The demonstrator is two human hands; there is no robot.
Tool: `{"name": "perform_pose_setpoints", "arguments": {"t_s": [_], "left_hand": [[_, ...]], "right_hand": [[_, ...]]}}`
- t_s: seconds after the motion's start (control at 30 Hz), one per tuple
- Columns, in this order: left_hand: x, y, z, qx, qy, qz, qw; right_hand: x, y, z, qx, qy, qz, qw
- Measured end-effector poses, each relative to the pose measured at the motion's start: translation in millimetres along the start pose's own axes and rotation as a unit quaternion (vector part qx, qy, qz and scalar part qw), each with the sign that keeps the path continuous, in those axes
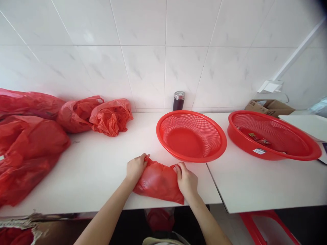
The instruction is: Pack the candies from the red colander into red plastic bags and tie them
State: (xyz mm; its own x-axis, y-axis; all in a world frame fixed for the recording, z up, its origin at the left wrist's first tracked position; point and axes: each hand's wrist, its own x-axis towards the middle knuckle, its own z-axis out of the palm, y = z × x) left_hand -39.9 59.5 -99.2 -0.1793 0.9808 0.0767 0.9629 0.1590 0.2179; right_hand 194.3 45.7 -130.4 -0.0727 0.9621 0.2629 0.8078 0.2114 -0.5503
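Note:
A filled red plastic bag [160, 182] lies on the white table at its front edge, between my two hands. My left hand [136, 168] is closed on the bag's upper left corner. On the other side, my right hand [187, 180] pinches the upper right corner. What the bag contains shows only as vague shapes through the thin plastic. Just behind it stands a round red plastic colander [189, 136] with perforated sides and nothing inside.
A larger red basket [265, 153] on the right holds a few small packets. Several full red bags [30, 146] crowd the left side. A dark flask [178, 101] and a cardboard box [270, 107] stand by the tiled wall. A seam divides two white tabletops [255, 187].

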Motion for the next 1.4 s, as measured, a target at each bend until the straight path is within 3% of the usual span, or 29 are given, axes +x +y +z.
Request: {"name": "perform_pose_setpoints", "arguments": {"t_s": [0.3,0.67,0.87,1.17,1.3,1.4], "left_hand": [[5.0,0.5,11.7,0.065,0.052,0.043,0.996],[2.5,-4.4,16.6,0.072,0.099,0.025,0.992],[0.7,-4.6,14.5,0.059,0.104,0.001,0.993],[-1.6,-6.0,8.1,-0.047,0.086,-0.093,0.991],[-1.7,-9.0,-6.4,-0.122,0.064,-0.068,0.988],[-6.3,1.1,-27.7,-0.150,0.092,-0.018,0.984]], "right_hand": [[5.6,6.5,-0.2,-0.064,-0.025,0.013,0.998],[-8.1,20.5,-23.3,0.059,-0.004,0.064,0.996],[-16.4,29.6,-34.2,0.276,0.003,0.154,0.949],[-22.8,33.9,-38.1,0.333,-0.001,0.162,0.929],[-20.1,36.3,-40.8,0.388,0.014,0.173,0.905],[-22.8,35.3,-46.2,0.428,0.015,0.151,0.891]]}}
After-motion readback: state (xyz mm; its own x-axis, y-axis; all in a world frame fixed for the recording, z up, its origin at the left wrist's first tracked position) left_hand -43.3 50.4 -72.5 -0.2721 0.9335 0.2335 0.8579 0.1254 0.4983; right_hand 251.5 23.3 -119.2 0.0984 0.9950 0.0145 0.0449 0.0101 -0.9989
